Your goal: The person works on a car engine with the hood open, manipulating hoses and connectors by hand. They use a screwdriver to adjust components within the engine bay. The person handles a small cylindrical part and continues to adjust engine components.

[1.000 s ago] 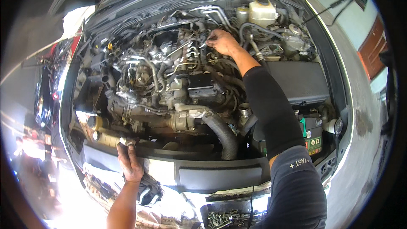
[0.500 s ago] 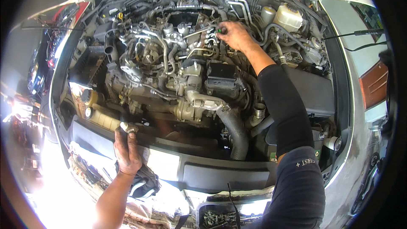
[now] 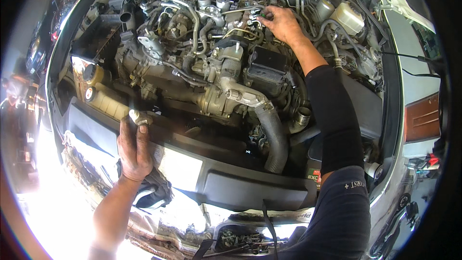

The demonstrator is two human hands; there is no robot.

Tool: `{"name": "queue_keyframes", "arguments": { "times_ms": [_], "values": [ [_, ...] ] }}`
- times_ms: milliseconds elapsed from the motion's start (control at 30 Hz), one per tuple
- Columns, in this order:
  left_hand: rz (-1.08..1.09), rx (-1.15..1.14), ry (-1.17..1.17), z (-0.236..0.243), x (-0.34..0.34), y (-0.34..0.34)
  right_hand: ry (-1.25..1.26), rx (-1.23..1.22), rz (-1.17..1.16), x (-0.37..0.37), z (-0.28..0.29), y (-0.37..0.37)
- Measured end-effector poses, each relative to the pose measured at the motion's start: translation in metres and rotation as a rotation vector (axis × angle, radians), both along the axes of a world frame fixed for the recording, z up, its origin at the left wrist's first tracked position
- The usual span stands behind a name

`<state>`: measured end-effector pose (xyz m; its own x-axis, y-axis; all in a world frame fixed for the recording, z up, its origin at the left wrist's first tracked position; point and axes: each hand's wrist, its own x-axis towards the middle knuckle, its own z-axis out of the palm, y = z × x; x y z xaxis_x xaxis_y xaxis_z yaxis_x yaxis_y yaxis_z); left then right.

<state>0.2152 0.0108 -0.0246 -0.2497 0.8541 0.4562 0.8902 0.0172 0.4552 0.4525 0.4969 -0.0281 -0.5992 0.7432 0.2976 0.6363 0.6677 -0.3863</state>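
My left hand [image 3: 135,151] grips a small pale metal fitting [image 3: 141,119] upright between thumb and fingers, above the front edge of the engine bay; a dark glove or cloth [image 3: 153,188] lies beneath that wrist. My right hand [image 3: 284,26] reaches deep into the engine, its fingers closed on a small green part [image 3: 263,15] beside the metal fuel lines [image 3: 240,32]. Its fingertips are small in view and partly hidden. A large ribbed hose [image 3: 272,144] curves down below the right forearm.
A black front panel [image 3: 255,188] borders the bay, with a metal tray of loose tools [image 3: 233,238] in front. A translucent reservoir [image 3: 347,18] sits at back right, a pale coolant tank [image 3: 108,101] at front left. A wooden door [image 3: 421,120] shows beyond the car's right side.
The view has shifted, so the engine sits higher in the picture. Both hands stay at much the same places on the car. The green part at my right fingertips has come into sight.
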Motion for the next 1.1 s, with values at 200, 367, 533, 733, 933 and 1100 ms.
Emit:
{"name": "queue_keyframes", "arguments": {
  "times_ms": [200,367,533,733,933,1100],
  "values": [
    [-0.04,0.071,0.012,-0.007,-0.004,-0.002,0.012,0.028,-0.01,-0.002,-0.011,0.009],
    [-0.033,0.081,0.364,-0.017,-0.011,-0.011,0.066,-0.058,-0.021,0.001,-0.015,0.014],
    [-0.043,0.155,0.621,-0.022,-0.017,-0.012,0.069,0.004,-0.004,0.002,-0.017,0.011],
    [-0.009,0.03,0.095,-0.016,-0.012,-0.009,0.033,0.024,-0.003,0.002,-0.017,0.01],
    [0.065,0.089,-0.007,-0.009,0.003,0.002,0.025,0.054,-0.022,0.002,-0.019,0.01],
    [0.091,0.017,-0.09,0.005,0.008,0.004,0.04,0.108,-0.005,0.0,-0.021,0.009]
  ]
}}
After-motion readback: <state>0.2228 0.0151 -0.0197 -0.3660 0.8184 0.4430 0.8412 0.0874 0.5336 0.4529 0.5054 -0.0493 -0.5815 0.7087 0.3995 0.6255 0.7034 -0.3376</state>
